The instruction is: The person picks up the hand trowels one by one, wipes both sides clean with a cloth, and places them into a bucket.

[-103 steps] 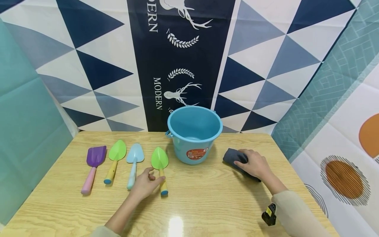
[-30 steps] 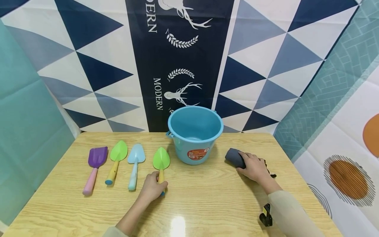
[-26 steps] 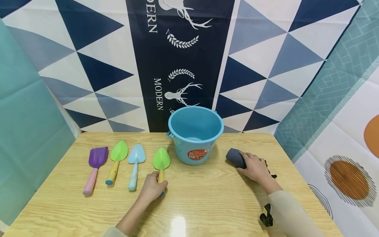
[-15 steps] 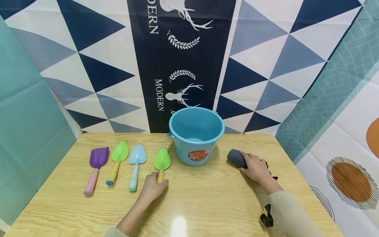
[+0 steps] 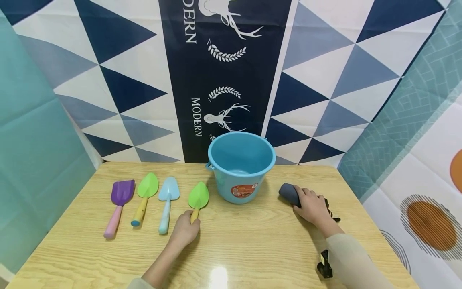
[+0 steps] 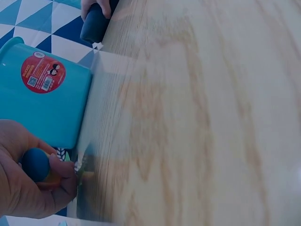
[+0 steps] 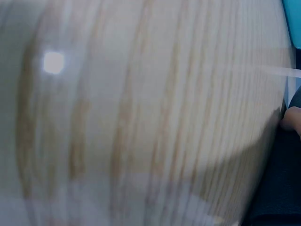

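Note:
In the head view my left hand (image 5: 185, 229) grips the yellow handle of a green hand trowel (image 5: 198, 195). Its leaf-shaped blade points away toward the back of the table. The left wrist view shows my fingers curled round that handle, whose blue butt end (image 6: 35, 165) faces the camera. On the right, my right hand (image 5: 312, 206) holds a dark grey-blue rolled bundle (image 5: 288, 193) from above, fingers draped over its far side and thumb on the near side. A black cord (image 5: 336, 219) sticks out past the hand; the bundle's middle is covered.
A light blue bucket (image 5: 242, 186) stands at the back, between my hands. Left of my left hand lie a light blue trowel (image 5: 166, 212), another green trowel (image 5: 147, 186) and a purple shovel (image 5: 122, 192) with pink handle. Patterned cloth (image 5: 231, 80) hangs behind the table (image 5: 252, 249).
My left hand has moved from beside the green trowel to gripping its handle, and the trowel has tilted slightly. My right hand has shifted along the bundle, with the cord now showing.

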Demonstrator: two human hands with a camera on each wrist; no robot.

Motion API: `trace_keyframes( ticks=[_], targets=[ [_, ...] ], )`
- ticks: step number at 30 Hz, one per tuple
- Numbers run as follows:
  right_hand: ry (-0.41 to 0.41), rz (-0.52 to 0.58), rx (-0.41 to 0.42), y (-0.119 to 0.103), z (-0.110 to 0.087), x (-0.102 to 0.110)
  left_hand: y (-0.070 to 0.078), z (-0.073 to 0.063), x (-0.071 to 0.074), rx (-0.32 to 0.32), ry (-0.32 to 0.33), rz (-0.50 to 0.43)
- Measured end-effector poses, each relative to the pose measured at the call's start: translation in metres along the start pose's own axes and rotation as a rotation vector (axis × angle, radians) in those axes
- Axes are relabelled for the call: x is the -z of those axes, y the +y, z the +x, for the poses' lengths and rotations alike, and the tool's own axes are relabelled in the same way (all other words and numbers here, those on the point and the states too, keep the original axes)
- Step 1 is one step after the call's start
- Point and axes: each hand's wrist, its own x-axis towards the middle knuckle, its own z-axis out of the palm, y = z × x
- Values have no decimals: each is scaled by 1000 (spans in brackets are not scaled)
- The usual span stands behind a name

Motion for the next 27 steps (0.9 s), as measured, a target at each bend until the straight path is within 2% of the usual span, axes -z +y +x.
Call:
trace_keyframes(
  ticks=[9, 18, 27],
  targets=[
    [17, -13, -7, 1, 1, -3, -4, 1, 0, 3, 33, 19],
    [97, 6, 37, 1, -1, 1, -11, 3, 2, -18, 49, 55],
    [128, 6, 76, 1, -6, 4, -10, -3, 10, -19, 49, 85]
  ],
)
